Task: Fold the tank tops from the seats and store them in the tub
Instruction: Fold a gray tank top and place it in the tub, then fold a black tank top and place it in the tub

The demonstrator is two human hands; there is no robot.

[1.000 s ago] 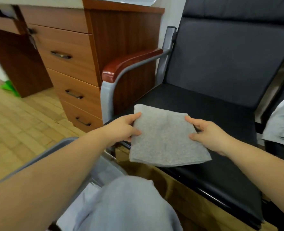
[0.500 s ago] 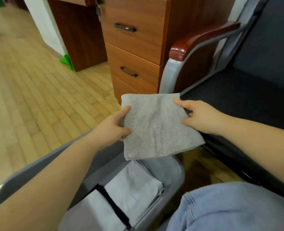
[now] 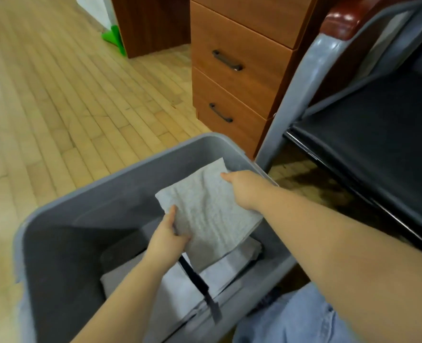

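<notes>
At the left, the grey tub stands on the wood floor, its near wall rising high, and inside it lie paler folded garments crossed by a dark strap. Above them the left hand grips the near-left edge of the folded grey tank top, thumb on top and fingers curled underneath, so the bundle is held inside the tub's mouth and tilted, not yet lying on the stack. Further right, the right hand pinches the far-right edge of the same top, with its thumb along the upper face; how its fingers sit beneath is hidden. The cloth looks light and soft, with a fine knit texture, and it sags slightly between the two holds, so it will probably slump or unfold if only one edge is carried. Holding it at opposite edges, with the layers trapped between thumb and fingers, seems the sound way to keep the fold square until it rests flat. To the right stand the wooden drawer unit and the black seat with its grey frame.
</notes>
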